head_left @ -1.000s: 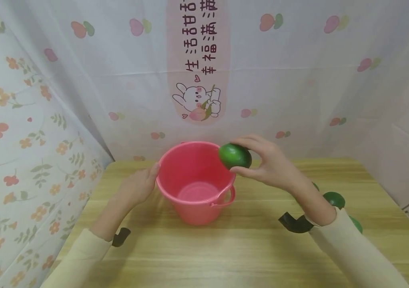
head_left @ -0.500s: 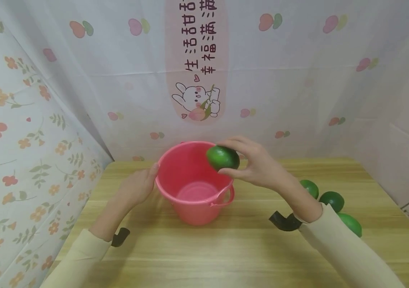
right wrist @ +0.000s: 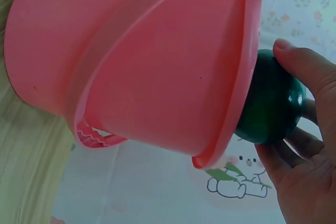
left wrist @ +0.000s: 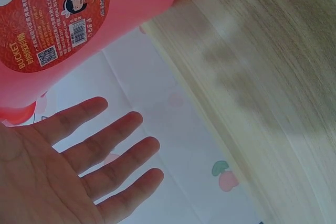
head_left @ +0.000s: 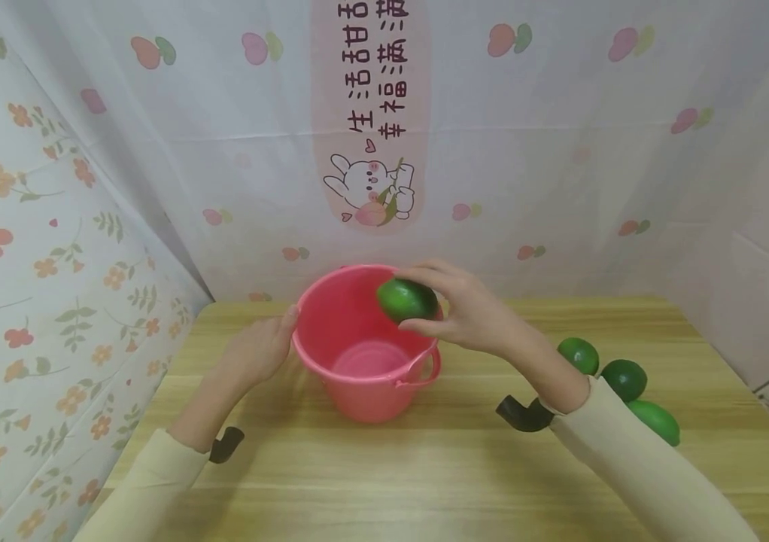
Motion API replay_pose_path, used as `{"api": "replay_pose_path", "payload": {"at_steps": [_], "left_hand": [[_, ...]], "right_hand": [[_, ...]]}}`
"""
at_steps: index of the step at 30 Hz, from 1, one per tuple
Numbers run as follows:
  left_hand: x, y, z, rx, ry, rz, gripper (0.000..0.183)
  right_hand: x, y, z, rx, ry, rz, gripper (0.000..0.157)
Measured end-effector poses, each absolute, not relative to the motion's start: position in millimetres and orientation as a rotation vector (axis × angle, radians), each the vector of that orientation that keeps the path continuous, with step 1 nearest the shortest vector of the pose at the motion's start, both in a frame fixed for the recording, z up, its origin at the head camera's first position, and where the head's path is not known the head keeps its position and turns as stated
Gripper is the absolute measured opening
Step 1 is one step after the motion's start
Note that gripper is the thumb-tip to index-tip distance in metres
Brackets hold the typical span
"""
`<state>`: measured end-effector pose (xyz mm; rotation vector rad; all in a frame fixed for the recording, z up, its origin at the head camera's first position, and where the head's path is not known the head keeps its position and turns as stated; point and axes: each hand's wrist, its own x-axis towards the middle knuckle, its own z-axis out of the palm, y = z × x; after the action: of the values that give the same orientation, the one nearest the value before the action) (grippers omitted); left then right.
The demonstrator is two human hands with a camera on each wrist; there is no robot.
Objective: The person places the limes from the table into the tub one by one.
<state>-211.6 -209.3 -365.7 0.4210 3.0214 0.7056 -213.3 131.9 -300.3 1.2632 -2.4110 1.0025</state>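
Observation:
In the head view my right hand [head_left: 469, 309] holds a glossy green lime [head_left: 406, 300] between thumb and fingers, over the right part of the pink bucket's mouth. The right wrist view shows this lime [right wrist: 270, 100] just beyond the rim, partly hidden behind it. The pink bucket [head_left: 367, 399] stands upright on the table, its visible inside bare. My left hand [head_left: 259, 348] is at the bucket's left rim, the thumb along the edge. Seen from the left wrist, that hand's four fingers [left wrist: 113, 174] are straight and spread beside the bucket wall.
Three more limes lie on the wooden table [head_left: 425, 482] at right: one lime [head_left: 579, 355] at the back, a darker lime [head_left: 624, 379] and a lighter lime [head_left: 655, 421] partly behind the sleeve. A printed curtain [head_left: 527, 173] hangs behind the table.
My right hand has moved left with the lime, from beside the right rim to over the bucket's mouth. The limes at right show more. The left hand and bucket stay put.

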Motion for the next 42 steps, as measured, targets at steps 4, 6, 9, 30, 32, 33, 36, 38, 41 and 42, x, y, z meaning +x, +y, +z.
{"api": "replay_pose_path", "payload": {"at_steps": [4, 6, 9, 30, 32, 33, 36, 38, 41, 42], "left_hand": [[-211, -210, -366, 0.421, 3.026, 0.709, 0.084], [-211, -210, -366, 0.424, 3.027, 0.712, 0.084], [-211, -210, -366, 0.435, 3.028, 0.717, 0.083], [-211, -209, -366, 0.447, 3.020, 0.716, 0.083], [-210, -209, -366, 0.440, 3.020, 0.709, 0.083], [-210, -209, -366, 0.436, 3.020, 0.706, 0.083], [-209, -209, -366, 0.434, 3.027, 0.700, 0.083], [-209, -209, -366, 0.439, 3.029, 0.701, 0.083], [-210, -209, -366, 0.449, 3.032, 0.704, 0.083], [-210, -209, -367, 0.450, 3.032, 0.706, 0.083]], "right_hand": [[-216, 128, -303, 1.270, -2.439, 1.014, 0.068], [-216, 128, -304, 1.267, -2.451, 1.021, 0.068], [-216, 129, -305, 1.266, -2.453, 1.032, 0.068], [-214, 163, -305, 1.156, -2.459, 0.985, 0.066], [-214, 169, -306, 1.135, -2.460, 0.963, 0.066], [-214, 171, -307, 1.128, -2.459, 0.956, 0.066], [-214, 179, -309, 1.101, -2.460, 0.939, 0.066], [-215, 184, -311, 1.091, -2.455, 0.937, 0.066], [-214, 191, -314, 1.069, -2.453, 0.919, 0.065], [-214, 194, -315, 1.064, -2.455, 0.913, 0.065]]}}
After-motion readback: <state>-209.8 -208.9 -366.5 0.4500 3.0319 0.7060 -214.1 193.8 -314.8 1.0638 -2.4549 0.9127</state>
